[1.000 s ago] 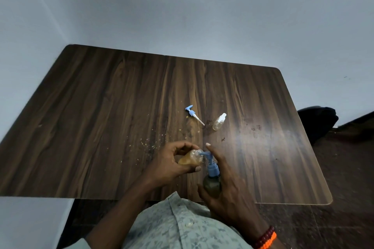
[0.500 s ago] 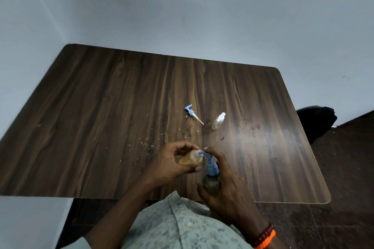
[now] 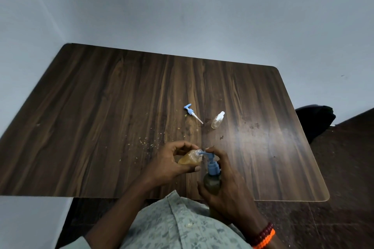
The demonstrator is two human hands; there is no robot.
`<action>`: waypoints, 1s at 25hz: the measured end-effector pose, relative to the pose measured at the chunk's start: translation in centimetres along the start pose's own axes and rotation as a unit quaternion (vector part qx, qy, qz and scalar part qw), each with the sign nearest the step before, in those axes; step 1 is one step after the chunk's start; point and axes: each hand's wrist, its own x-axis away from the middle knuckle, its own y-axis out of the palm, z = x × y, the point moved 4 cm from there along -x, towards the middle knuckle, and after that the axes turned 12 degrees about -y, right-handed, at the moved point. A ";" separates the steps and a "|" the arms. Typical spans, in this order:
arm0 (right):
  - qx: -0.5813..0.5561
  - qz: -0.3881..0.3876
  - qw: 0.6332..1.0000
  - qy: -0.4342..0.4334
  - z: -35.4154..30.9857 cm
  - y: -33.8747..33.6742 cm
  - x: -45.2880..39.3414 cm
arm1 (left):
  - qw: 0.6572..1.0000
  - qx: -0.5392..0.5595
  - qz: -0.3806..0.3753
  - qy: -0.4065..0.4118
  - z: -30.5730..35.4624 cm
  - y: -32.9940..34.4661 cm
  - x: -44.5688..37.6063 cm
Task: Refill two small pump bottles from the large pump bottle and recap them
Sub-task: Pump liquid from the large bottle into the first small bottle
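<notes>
Nearest, a patterned shirt filled the bottom edge, with red and orange bead bracelets on the right wrist. The right hand was wrapped around the large bottle, which stood upright over the desk's near edge, dark liquid inside; one finger of that hand curled over the top of its blue pump. The pump's spout pointed left into the open neck of a small bottle. The left hand clasped that small bottle, fingers above and thumb below, holding it tilted, neck toward the spout; it held amber liquid and had no cap.

On the desk, just past the hands, pale crumbs lay scattered. Farther back, near the middle, a loose blue pump cap lay on its side, its white tube pointing toward the near right. Near it, to the right, a second small bottle lay with a white cap on, looking clear; I could not tell whether it held anything. Dark spots marked the wood further right.

Beyond the desk's right corner sat a dark object on the floor, and a plain grey wall rose behind.
</notes>
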 end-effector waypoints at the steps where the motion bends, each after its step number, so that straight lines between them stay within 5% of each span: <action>1: -0.003 0.001 1.000 0.005 0.0 0.0 -0.1 | 1.000 -0.004 -0.003 -0.001 0.0 0.1 0.0; 25: -0.032 0.014 0.999 0.011 -0.2 0.0 0.3 | 1.000 -0.003 -0.016 -0.002 0.0 0.3 0.6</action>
